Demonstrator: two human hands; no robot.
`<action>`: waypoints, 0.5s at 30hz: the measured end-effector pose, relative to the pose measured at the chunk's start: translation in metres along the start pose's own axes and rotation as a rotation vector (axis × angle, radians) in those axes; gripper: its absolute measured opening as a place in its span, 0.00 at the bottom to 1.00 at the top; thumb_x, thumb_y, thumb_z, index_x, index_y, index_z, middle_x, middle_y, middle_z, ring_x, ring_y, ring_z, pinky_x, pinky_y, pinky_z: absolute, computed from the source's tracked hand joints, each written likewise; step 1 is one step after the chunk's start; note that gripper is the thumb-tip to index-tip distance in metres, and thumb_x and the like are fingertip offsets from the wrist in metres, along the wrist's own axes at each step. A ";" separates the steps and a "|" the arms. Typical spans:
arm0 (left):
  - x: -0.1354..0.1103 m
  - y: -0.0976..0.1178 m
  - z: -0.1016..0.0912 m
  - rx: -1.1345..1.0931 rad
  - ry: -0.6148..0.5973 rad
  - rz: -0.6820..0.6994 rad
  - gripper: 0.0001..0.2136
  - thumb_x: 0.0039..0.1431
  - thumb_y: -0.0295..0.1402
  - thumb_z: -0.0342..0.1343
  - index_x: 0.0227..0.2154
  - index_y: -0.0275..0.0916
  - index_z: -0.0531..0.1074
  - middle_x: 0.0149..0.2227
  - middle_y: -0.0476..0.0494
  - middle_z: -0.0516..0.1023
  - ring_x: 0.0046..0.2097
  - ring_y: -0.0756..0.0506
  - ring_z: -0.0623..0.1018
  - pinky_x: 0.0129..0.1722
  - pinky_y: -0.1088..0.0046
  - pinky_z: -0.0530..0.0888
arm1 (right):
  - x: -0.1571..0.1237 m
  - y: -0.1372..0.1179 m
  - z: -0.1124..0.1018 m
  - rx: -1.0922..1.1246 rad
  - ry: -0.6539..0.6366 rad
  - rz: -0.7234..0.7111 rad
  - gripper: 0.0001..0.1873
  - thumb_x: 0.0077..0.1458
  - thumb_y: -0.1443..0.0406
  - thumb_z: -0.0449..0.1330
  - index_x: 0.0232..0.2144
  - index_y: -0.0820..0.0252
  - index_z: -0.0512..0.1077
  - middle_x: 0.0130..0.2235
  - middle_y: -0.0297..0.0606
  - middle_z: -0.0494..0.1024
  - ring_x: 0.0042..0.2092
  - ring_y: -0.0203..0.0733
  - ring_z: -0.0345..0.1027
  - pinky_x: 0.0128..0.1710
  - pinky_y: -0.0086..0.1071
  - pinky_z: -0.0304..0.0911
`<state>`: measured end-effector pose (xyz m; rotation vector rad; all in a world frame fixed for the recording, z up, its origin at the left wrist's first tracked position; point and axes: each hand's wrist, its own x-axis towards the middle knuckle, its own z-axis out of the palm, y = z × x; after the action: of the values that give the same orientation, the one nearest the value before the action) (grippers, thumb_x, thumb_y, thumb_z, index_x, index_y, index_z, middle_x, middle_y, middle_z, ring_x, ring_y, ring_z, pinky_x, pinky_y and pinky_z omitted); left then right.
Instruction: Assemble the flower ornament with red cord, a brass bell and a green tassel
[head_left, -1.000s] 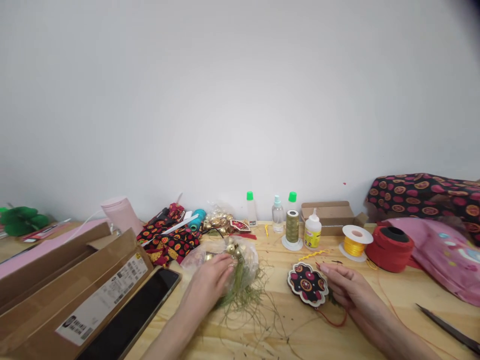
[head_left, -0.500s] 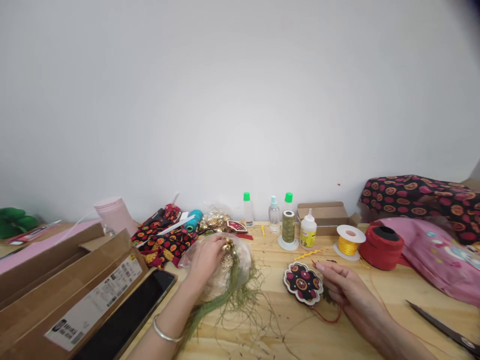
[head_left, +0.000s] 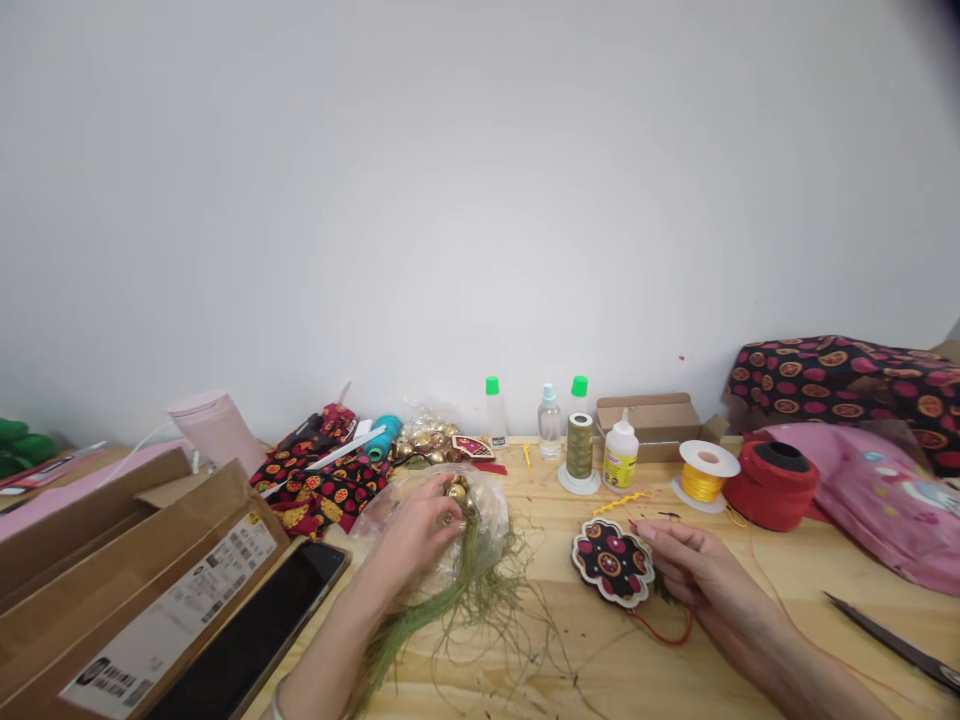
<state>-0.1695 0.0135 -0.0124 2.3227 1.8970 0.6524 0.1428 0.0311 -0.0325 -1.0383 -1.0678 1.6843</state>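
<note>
My left hand (head_left: pixel 416 530) reaches over a crumpled clear plastic bag (head_left: pixel 491 500), its fingers curled at a few round gold bells (head_left: pixel 457 490); whatever is between the fingertips is hidden. Long green threads (head_left: pixel 427 610) trail from the bells toward the table's front. On the right, my right hand (head_left: pixel 694 570) pinches the end of a thin red cord (head_left: pixel 667 638). Beside its fingers is a flower-shaped fabric piece (head_left: pixel 613 563), dark with a round fruit pattern and a pale scalloped border. The cord loops out below this piece.
Behind stand a green thread spool (head_left: pixel 580 450), a glue bottle (head_left: pixel 621 455) and a yellow cord spool (head_left: pixel 705 475). A red cone of thread (head_left: pixel 776 485) and scissors (head_left: pixel 892 640) lie right. Left are a phone (head_left: pixel 255 640), a cardboard box (head_left: pixel 142 600) and patterned fabric (head_left: pixel 322 490).
The view has shifted slightly. My left fingers have drawn back a little and curled more at the bells. My right hand keeps its pinch on the red cord beside the flower piece.
</note>
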 end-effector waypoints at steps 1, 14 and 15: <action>0.000 0.000 -0.001 0.002 0.007 -0.001 0.05 0.46 0.29 0.54 0.23 0.40 0.75 0.51 0.35 0.67 0.52 0.37 0.65 0.51 0.56 0.61 | 0.000 0.000 0.000 -0.005 -0.001 -0.002 0.19 0.37 0.53 0.64 0.22 0.65 0.70 0.14 0.22 0.47 0.18 0.25 0.30 0.16 0.25 0.28; -0.003 -0.014 0.004 0.015 -0.043 0.016 0.08 0.47 0.29 0.53 0.28 0.44 0.77 0.53 0.37 0.65 0.53 0.38 0.65 0.52 0.58 0.60 | 0.002 0.001 -0.003 0.013 -0.024 -0.029 0.17 0.39 0.55 0.63 0.24 0.66 0.71 0.13 0.21 0.46 0.18 0.25 0.29 0.15 0.24 0.29; -0.002 -0.014 0.005 0.023 -0.046 0.025 0.08 0.46 0.29 0.53 0.27 0.44 0.77 0.53 0.37 0.65 0.53 0.38 0.64 0.52 0.58 0.59 | 0.003 0.001 -0.003 0.009 -0.024 -0.035 0.18 0.39 0.55 0.63 0.24 0.66 0.71 0.13 0.21 0.46 0.18 0.25 0.29 0.15 0.24 0.29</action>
<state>-0.1813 0.0158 -0.0221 2.3580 1.8688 0.5771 0.1448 0.0340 -0.0351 -0.9901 -1.0866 1.6760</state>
